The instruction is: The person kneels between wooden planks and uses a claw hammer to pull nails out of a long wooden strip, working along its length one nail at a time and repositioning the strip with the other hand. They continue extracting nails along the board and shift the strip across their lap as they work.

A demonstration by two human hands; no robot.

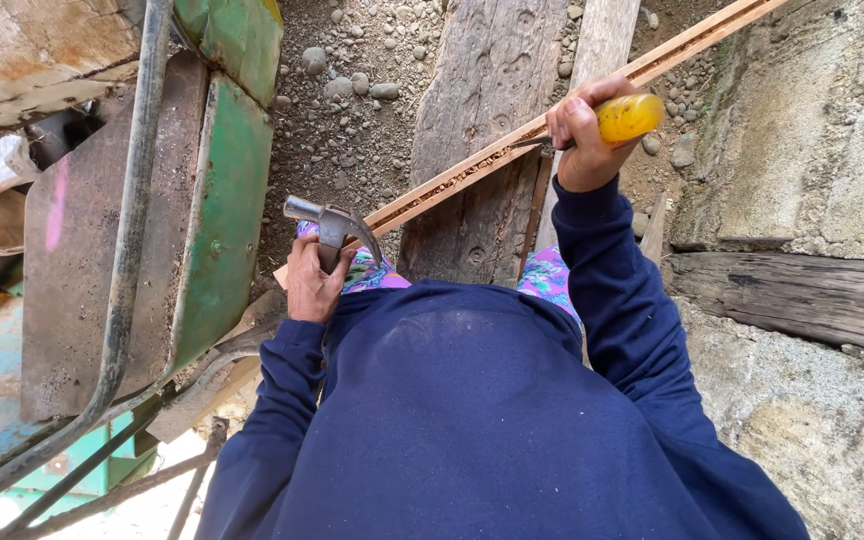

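My left hand (310,283) grips the handle of a steel claw hammer (333,222), its head raised just above the near end of a long narrow wooden strip (452,178). The strip runs diagonally from my lap to the upper right and shows a carved pattern along its middle. My right hand (580,140) is closed around the yellow handle of a chisel (630,117), whose blade touches the strip near its middle. The strip rests across a weathered grey plank (492,90). My dark blue sleeves and chest fill the lower frame.
A rusty green metal cart (222,190) with a tube frame stands close on the left. Gravel (352,110) covers the ground beyond the hammer. A rough concrete wall (832,130) and an old wooden beam (792,300) lie on the right.
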